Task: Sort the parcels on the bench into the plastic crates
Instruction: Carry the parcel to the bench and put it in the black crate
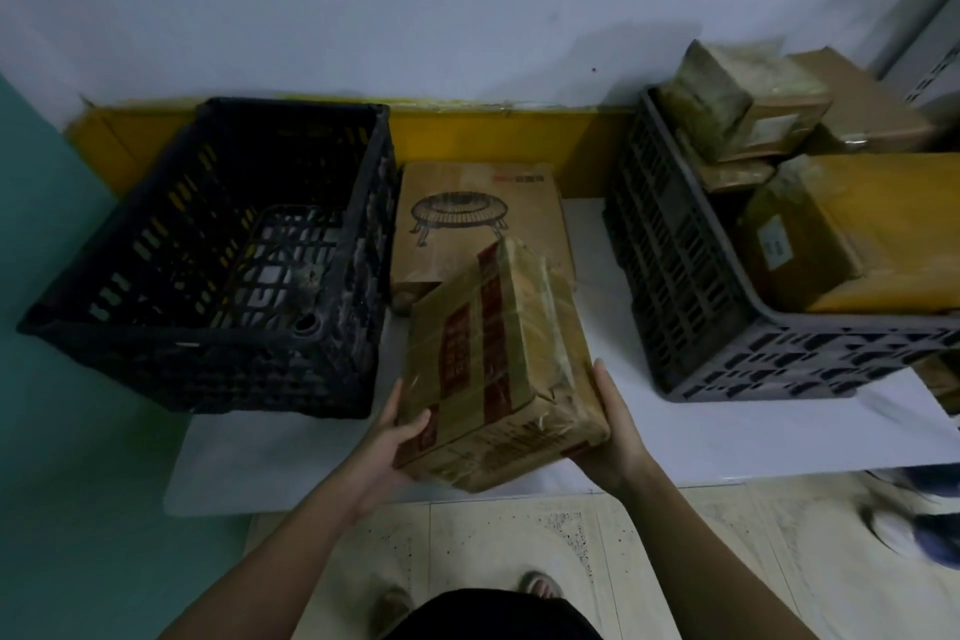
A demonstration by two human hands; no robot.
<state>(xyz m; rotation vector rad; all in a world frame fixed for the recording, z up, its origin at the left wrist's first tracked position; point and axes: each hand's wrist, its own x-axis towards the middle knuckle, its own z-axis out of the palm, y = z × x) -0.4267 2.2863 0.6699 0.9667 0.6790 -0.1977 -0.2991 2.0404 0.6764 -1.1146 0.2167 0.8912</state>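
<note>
White and dimly lit, the surface (675, 431) runs along a pale wall with a yellow strip at its base. A black crate (218, 250) stands on its left end and a grey crate (691, 286) on its right, the grey one already loaded with several brown parcels (795, 234). Between them lies a flat carton (467, 218) printed with a round stand. Over its near edge a taped parcel (493, 364) is held tilted: the left hand (395, 442) and the right hand (613, 431) each grip a near corner, fingers curled around it.
</note>
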